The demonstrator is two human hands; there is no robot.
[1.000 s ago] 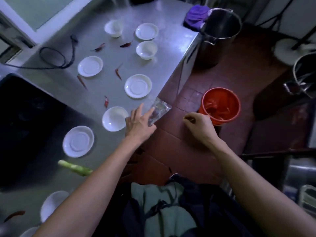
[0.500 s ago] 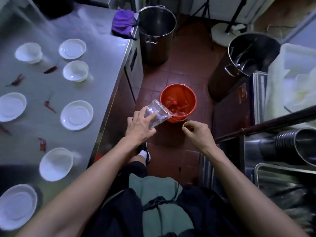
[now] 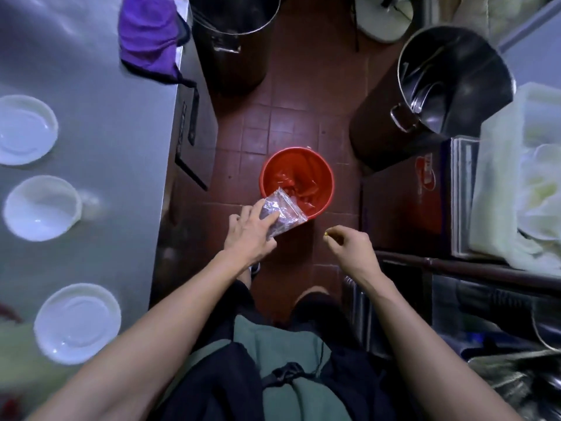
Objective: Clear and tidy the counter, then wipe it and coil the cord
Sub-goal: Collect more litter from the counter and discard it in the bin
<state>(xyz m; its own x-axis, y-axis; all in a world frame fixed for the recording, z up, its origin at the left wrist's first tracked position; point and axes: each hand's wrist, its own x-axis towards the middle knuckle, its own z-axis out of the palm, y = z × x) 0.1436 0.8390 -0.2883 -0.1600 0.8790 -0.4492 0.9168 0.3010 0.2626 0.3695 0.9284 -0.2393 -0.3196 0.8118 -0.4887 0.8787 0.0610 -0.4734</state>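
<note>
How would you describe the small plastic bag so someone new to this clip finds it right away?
Start at the red bucket standing on the tiled floor beside the steel counter. The plastic bag overlaps its near rim, held by the left hand. It is the only clear, crinkled item there; the right hand pinches just a tiny yellowish bit.

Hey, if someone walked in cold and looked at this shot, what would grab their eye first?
The red bucket on the tiled floor stands out, with the left hand holding a clear plastic bag over its near rim. Next, the purple cloth on the steel counter's far corner beside white dishes.
</note>
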